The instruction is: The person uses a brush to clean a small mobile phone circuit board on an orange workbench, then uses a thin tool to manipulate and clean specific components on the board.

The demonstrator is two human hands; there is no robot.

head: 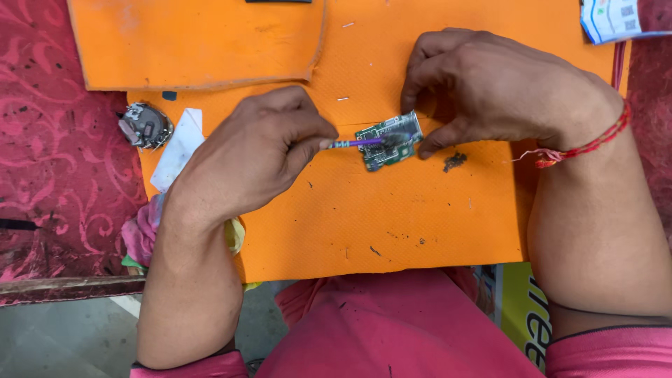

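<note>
Circuit board (387, 141), small, green, rectangular with a shiny metal shield at its far end, lies flat on the orange mat (420, 224), tilted a bit. Right hand (490, 91) sits just over and behind the board, fingers curled, thumb and a fingertip pinching the board's right end to pin it down. Left hand (259, 150) is left of the board, closed in a pinch grip around a thin purple-tipped tool (357, 143); the tool's tip touches the board's top face near the middle. Tool is slim, rod-like, with a pale banded shaft; exact kind too small to tell.

Mat is textured orange foam or rubber, scuffed, with dark specks; a dark crumb of debris (454, 162) lies just right of the board. A second orange sheet (196, 42) overlaps the mat well up-left of the board. Far left of the board, at the mat's edge: a round grey metal-and-plastic part (144, 126) and a white paper scrap (179, 147) beside it. Red thread bracelet (595, 140) on the right wrist. Red patterned cloth (63, 140) beyond the mat's left edge.
</note>
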